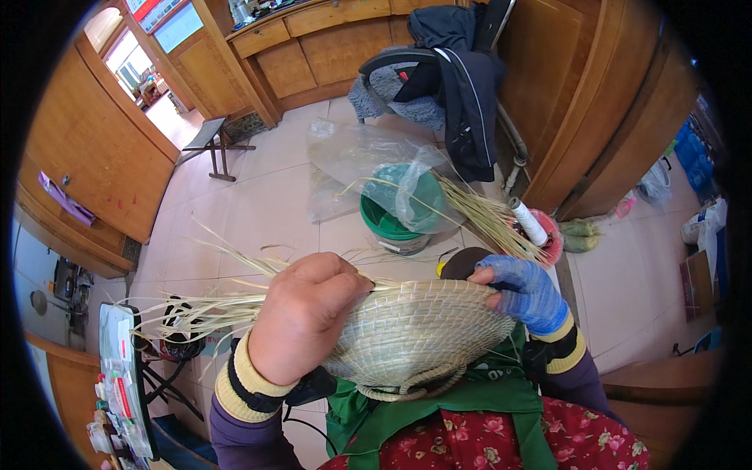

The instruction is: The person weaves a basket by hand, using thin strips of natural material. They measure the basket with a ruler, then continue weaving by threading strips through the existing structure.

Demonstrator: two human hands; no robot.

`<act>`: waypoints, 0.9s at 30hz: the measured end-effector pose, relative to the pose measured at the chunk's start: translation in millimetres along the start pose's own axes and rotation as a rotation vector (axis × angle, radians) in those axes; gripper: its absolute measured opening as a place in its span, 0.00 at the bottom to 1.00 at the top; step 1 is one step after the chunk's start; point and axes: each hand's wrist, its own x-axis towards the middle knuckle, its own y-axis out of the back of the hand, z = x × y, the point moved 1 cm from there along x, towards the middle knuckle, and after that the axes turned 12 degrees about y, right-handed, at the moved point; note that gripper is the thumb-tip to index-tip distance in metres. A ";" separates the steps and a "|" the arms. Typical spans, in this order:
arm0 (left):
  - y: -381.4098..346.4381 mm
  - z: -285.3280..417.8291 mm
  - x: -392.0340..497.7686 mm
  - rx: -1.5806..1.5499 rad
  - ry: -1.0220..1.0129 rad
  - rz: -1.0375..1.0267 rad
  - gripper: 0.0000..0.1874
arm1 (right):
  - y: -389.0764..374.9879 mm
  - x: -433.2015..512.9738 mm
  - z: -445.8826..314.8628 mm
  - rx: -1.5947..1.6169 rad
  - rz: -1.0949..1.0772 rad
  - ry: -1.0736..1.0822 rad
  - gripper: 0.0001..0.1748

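Observation:
A coiled straw basket (423, 332), stitched in rows with pale thread, rests on its side over my lap. Bare-skinned, my left hand (311, 308) pinches straw at the left end of its upper rim. Loose straw strands (223, 308) fan out to the left from behind that hand. My right hand (523, 291), in a blue fingerless knit glove, grips the rim at the right, thumb and a fingertip showing. Near the bottom of the basket, small looped straw handles (411, 382) lie against the green apron (470, 411). Whether a needle is between my left fingers is hidden.
Ahead on the tiled floor stands a green bucket (376, 217) partly under a clear plastic sheet (364, 144). A straw bundle (482, 211) leans by a white thread spool (529, 222) in a red container (551, 247). A chair with clothes (470, 106), a folding stool (214, 144) and a cluttered table (120, 352) stand around.

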 end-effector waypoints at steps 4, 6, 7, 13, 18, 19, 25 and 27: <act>5.2 11.0 4.0 0.151 -0.075 0.073 0.12 | -0.2 -2.8 7.9 0.038 0.007 0.013 0.22; 6.5 12.9 9.9 0.253 -0.153 0.127 0.16 | 0.1 -2.1 7.4 0.014 -0.037 -0.043 0.22; 5.4 11.5 15.5 0.282 -0.198 0.135 0.19 | 2.3 -0.1 4.1 0.007 -0.053 -0.061 0.23; 4.4 -11.9 34.9 0.090 0.011 -0.563 0.25 | 13.8 44.2 -47.3 -0.228 -0.407 -0.302 0.24; 5.4 -3.0 28.5 0.184 -0.101 -0.376 0.23 | -29.8 103.3 -59.6 -0.472 -0.596 0.430 0.15; 6.7 -3.0 27.6 0.231 -0.055 -0.404 0.22 | -43.4 110.3 -53.1 -0.447 -0.626 0.374 0.16; 29.2 -18.3 20.3 0.139 -0.053 -0.451 0.15 | -63.8 110.6 -42.0 -0.433 -0.681 0.111 0.21; 30.1 -19.5 14.5 0.226 -0.091 -0.367 0.13 | -64.5 108.7 -42.4 -0.387 -0.619 0.136 0.21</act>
